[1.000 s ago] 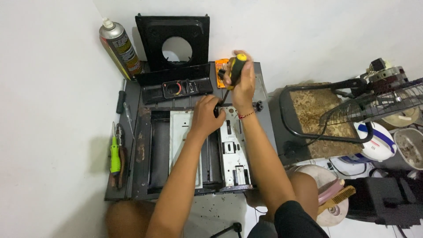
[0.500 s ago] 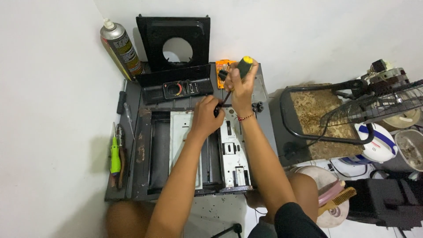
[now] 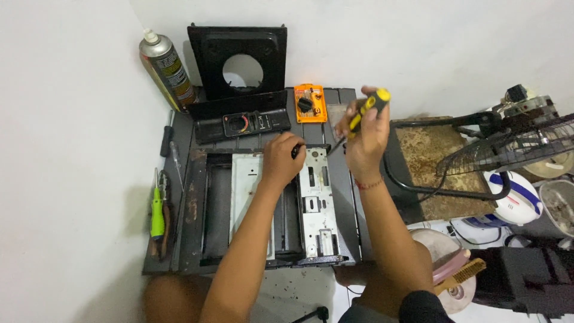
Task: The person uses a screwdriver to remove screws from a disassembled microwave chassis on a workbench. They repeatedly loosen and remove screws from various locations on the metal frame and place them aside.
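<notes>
We have our right hand (image 3: 366, 134) closed around a black-and-yellow screwdriver (image 3: 366, 110), handle up toward 1 o'clock, tip angled down at the top edge of the opened metal chassis (image 3: 314, 197) lying mid-table. Our left hand (image 3: 282, 158) is curled shut on that top edge; what it pinches we cannot tell. An orange multimeter (image 3: 311, 103) sits at 12 o'clock, a spray can (image 3: 167, 69) at 10, a green screwdriver (image 3: 157, 210) at 9.
</notes>
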